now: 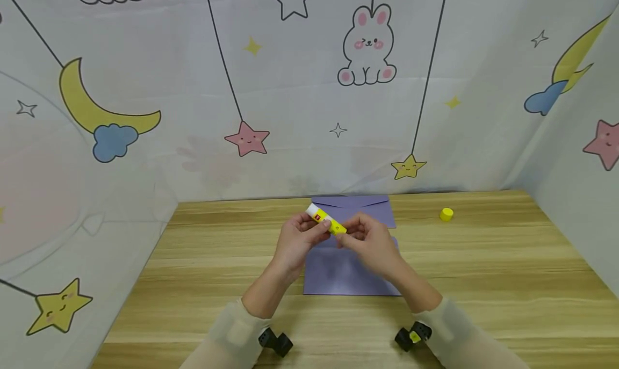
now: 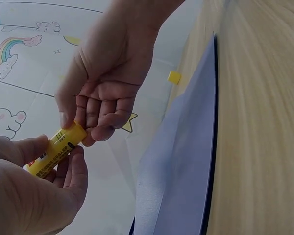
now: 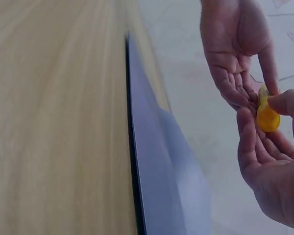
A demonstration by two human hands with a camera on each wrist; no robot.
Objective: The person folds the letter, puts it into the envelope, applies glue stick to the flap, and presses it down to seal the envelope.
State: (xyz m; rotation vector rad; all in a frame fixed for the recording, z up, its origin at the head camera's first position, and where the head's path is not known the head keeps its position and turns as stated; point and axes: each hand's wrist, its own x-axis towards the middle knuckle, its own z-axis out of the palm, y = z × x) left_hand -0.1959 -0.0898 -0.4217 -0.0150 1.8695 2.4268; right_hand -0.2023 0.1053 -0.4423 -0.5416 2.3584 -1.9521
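Note:
Above the table I hold a yellow glue stick [image 1: 333, 225] with its white end tilted up to the left. My left hand [image 1: 294, 246] grips the barrel between thumb and fingers. At the lower yellow end, my right hand [image 1: 379, 251] pinches the base with thumb and fingertips. The right wrist view shows the round yellow base [image 3: 268, 121] close by that thumb. Beneath both hands lies a purple envelope [image 1: 348, 275], its flap side partly hidden by them.
A second purple envelope [image 1: 379, 214] lies behind, near the table's back edge. To the right on the wooden table [image 1: 503, 272] stands a small yellow cap [image 1: 446, 214]. A printed cloth [image 1: 300, 89] hangs behind the table and along its sides.

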